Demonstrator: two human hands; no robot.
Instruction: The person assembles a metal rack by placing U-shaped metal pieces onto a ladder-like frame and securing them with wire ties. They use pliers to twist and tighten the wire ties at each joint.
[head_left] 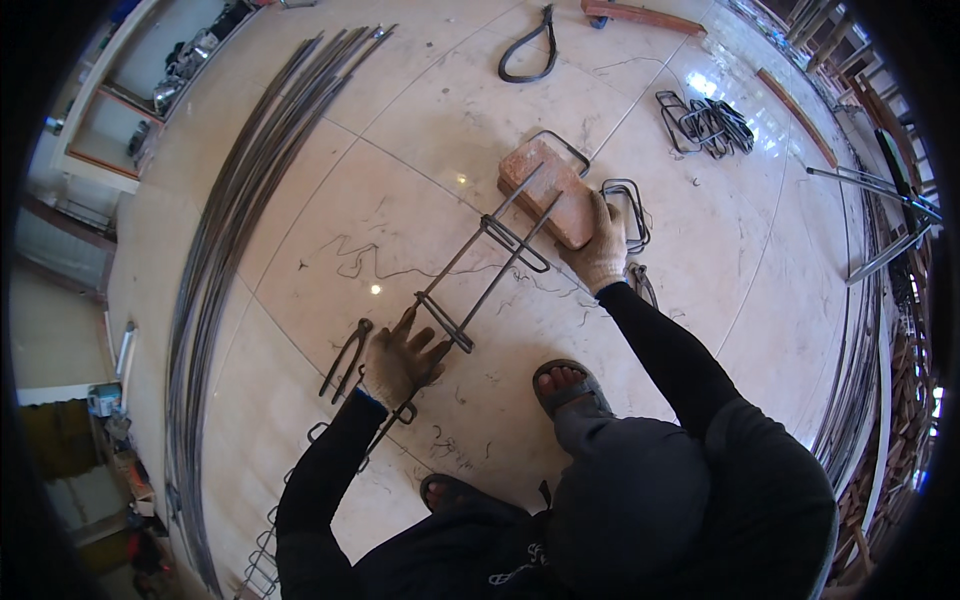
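Note:
A long, narrow rebar frame [478, 240] of thin steel rods and bent stirrups runs diagonally from the lower left. Its far rod ends rest on a reddish brick block [530, 172]. My left hand [400, 368], in a knitted glove, grips the frame beside a stirrup, with the fingers partly spread around the rods. My right hand [602, 250], also gloved, holds the near right side of the brick block. Pincers [347, 355] lie left of my left hand. A second pincer-like tool [642, 285] sits just below my right wrist.
Long steel rods [235, 220] lie bundled on the left. Loose stirrups [627, 212] rest beside the brick, with a stirrup pile [705, 125] farther right. A looped rod bundle [530, 50] lies at the back. Wire scraps litter the tiled floor [700, 240]. A metal stand [890, 215] is at right.

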